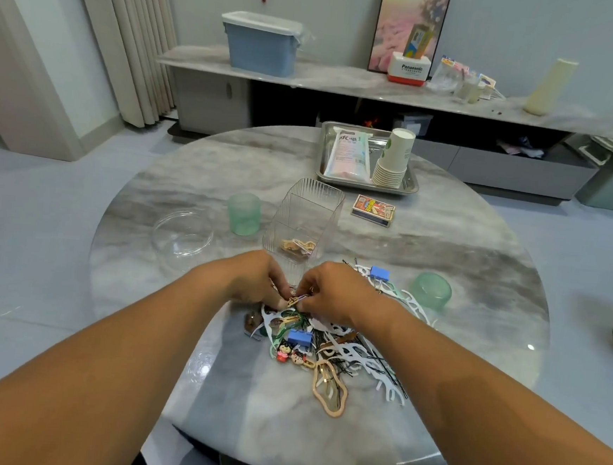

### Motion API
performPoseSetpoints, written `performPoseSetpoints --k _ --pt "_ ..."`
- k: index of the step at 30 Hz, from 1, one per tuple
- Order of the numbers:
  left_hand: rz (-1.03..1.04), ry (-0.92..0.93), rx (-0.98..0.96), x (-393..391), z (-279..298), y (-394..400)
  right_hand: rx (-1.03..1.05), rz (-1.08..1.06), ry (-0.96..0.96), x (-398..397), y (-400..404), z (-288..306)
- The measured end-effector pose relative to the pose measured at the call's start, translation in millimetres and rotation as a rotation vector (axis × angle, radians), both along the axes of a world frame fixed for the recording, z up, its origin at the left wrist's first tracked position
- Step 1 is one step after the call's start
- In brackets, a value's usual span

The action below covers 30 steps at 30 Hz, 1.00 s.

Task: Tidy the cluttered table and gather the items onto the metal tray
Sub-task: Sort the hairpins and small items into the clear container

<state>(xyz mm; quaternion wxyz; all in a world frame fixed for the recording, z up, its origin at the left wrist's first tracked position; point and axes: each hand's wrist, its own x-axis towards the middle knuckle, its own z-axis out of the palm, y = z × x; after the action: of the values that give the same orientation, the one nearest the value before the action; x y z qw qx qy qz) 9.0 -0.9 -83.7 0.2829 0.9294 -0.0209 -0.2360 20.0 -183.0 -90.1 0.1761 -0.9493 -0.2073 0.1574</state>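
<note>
Presently, both hands pinch one hair clip above the clutter pile.
Left hand and right hand meet fingertip to fingertip; metal tray at 12 o'clock, well apart.

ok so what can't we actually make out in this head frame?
- Small clip pinched between left hand and right hand: fingers mostly cover it, type unclear.
- Contents of clear bin: blurred by ribbed wall.
- Pile beneath the hands: hidden.
- Print on pouch in metal tray: too small.
</note>
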Motion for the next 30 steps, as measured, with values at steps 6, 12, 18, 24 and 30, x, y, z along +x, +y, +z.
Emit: performPoseSetpoints --k 6,12,18,24,30 --pt "0.008 -0.154 0.005 3.1 9.8 -4.8 0.054 0.027 -0.066 3.2 -1.1 9.6" --pt "-0.091 -0.007 0.1 -4.7 15.0 -12.5 0.075 -0.07 0.173 20.1 -46.7 40.6" --pt "-0.171 -0.038 0.188 -15.6 2.7 -27.7 0.07 -0.14 0.252 17.0 -70.1 36.0" --pt "-0.154 -0.065 0.218 -17.1 -0.2 -22.8 0.113 -0.156 0.163 15.7 -68.2 35.7" --pt "-0.105 -0.063 0.109 -16.6 1.1 -26.7 0.204 -0.179 0.197 12.9 -63.3 35.8"
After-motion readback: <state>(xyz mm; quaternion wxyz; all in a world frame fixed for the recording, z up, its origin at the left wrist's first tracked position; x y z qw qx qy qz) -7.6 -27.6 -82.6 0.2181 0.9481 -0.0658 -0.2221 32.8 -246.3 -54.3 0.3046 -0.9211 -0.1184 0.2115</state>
